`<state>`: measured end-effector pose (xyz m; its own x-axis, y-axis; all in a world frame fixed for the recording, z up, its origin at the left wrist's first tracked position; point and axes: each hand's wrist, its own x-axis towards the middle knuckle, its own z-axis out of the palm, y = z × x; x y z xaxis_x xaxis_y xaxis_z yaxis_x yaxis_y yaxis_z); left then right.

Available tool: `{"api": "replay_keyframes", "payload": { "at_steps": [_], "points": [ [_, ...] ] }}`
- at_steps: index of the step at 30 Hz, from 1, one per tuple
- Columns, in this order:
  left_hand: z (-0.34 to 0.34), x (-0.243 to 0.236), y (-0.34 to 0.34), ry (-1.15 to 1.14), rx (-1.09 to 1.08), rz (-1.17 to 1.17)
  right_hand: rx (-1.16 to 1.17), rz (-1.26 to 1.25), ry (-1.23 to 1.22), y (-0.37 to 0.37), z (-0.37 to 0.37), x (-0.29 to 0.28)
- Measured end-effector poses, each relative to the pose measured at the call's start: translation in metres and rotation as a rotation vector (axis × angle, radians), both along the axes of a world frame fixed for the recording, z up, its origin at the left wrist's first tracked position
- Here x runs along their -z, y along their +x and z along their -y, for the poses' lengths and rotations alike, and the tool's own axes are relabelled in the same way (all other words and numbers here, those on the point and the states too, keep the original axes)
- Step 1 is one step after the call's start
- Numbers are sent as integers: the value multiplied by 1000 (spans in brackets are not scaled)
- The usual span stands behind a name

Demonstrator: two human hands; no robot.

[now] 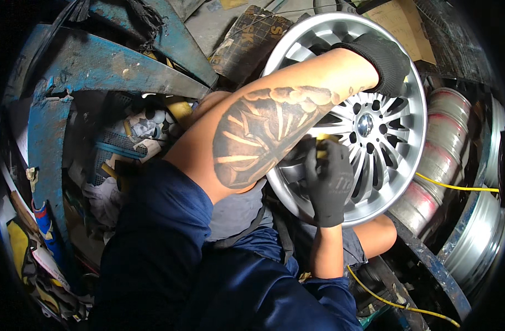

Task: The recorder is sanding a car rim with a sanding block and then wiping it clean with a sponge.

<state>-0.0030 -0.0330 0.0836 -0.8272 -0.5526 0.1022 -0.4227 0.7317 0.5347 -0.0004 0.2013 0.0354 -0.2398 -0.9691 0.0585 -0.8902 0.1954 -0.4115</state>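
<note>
A silver multi-spoke alloy wheel (368,157) rests tilted over my lap, with a shiny centre cap. My tattooed left arm reaches across it, and my black-gloved left hand (393,63) grips the wheel's upper right lip; its fingertips are mostly hidden. Over the lower left spokes is my right hand (331,182), in a dark grey glove. Its fingers are closed around a small yellow piece (322,144), mostly covered by the glove, whose kind I cannot make out.
A worn blue metal frame (112,63) stands on the left beside a blue basket (117,148) with rags and clutter. Dented metal cylinders (446,129) and more wheel rims (476,243) lie at right. A yellow cable (396,303) crosses the lower right. Cardboard (404,27) lies behind the wheel.
</note>
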Motion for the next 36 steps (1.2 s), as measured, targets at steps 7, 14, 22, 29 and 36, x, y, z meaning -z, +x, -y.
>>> {"api": "replay_keyframes", "payload": {
  "at_steps": [7, 14, 22, 29, 36],
  "points": [
    [-6, -16, 8, 23, 5, -16, -321, -171, 6, 8, 7, 2],
    [-5, -13, 13, 30, 11, -86, -423, -333, 197, 9, 2, 0],
    [-7, -23, 21, 63, 5, -55, -395, -282, 209, 2, 4, -2],
    [-7, -16, 19, 61, -3, -25, -348, -189, 180, 9, -2, -24],
    [-11, -7, 9, 49, 13, -45, -325, -320, 164, 15, -2, 2]
  ]
}}
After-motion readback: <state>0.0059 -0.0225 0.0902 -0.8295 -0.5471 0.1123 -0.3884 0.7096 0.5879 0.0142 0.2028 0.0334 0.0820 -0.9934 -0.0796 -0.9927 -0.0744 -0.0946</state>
